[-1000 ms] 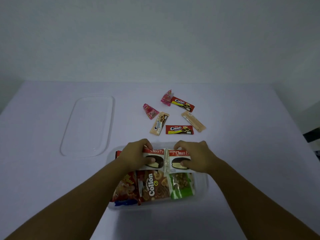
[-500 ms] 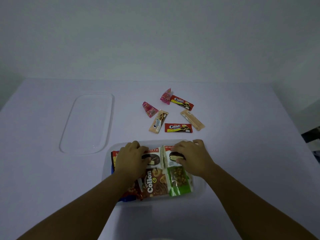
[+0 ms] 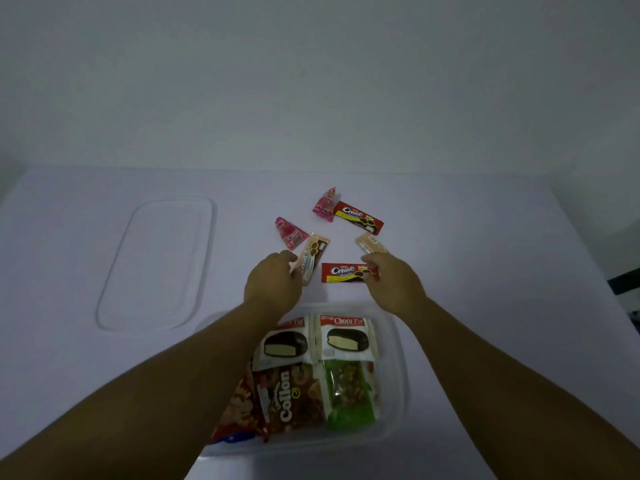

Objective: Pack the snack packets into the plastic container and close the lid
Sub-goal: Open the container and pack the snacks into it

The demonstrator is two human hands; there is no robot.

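Observation:
The clear plastic container (image 3: 398, 382) sits at the near table edge. It holds two Choco Pie packets (image 3: 343, 337), a brown Collon packet (image 3: 291, 396), a green nut packet (image 3: 349, 393) and a red packet (image 3: 239, 403). Beyond it, my left hand (image 3: 273, 285) pinches the near end of a beige cream-biscuit packet (image 3: 315, 254). My right hand (image 3: 391, 282) grips the right end of a red Cream-O packet (image 3: 343, 273). Both packets still lie on the table. The clear lid (image 3: 156, 261) lies flat to the left.
Farther back lie two pink triangular packets (image 3: 291, 232), another red Cream-O packet (image 3: 358, 216) and a beige wafer packet (image 3: 369, 242). The white table meets a pale wall behind. Dark objects show past the table's right edge.
Both hands left the Choco Pie packets in the container and reached forward to the loose packets, each closing on one.

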